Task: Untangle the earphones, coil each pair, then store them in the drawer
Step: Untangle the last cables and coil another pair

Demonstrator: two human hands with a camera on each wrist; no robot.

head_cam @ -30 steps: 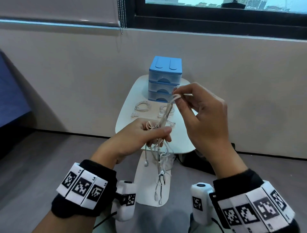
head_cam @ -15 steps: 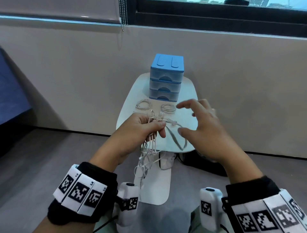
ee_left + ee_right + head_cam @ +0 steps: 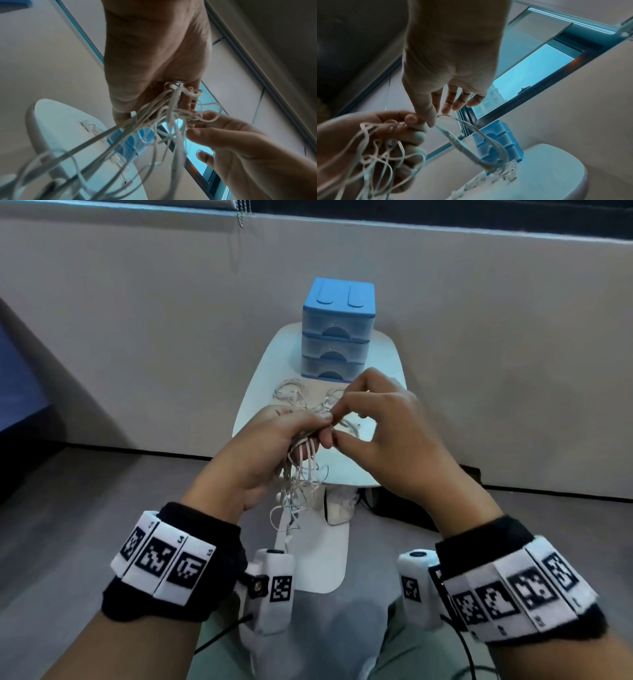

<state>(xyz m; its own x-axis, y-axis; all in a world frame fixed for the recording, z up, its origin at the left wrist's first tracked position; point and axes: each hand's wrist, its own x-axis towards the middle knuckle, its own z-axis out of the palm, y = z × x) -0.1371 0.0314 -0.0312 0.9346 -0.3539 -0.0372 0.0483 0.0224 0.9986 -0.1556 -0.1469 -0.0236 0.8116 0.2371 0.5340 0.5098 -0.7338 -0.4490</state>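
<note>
My left hand grips a tangle of white earphone cables that hangs below it in front of the table edge. My right hand meets it from the right; its thumb and forefinger pinch one cable loop at the top of the tangle. Two coiled pairs lie on the white table: one coil on the left, the other partly hidden behind my right hand. The blue drawer unit stands at the back of the table with its three drawers shut.
The small table stands against a grey wall below a window. Its white base runs toward me on the grey floor. A dark object sits on the floor to the right of the base.
My right hand dropped from its raised pull, let the strand go and spread, then came back to the tangle and pinched a loop. The left hand kept its grip.
</note>
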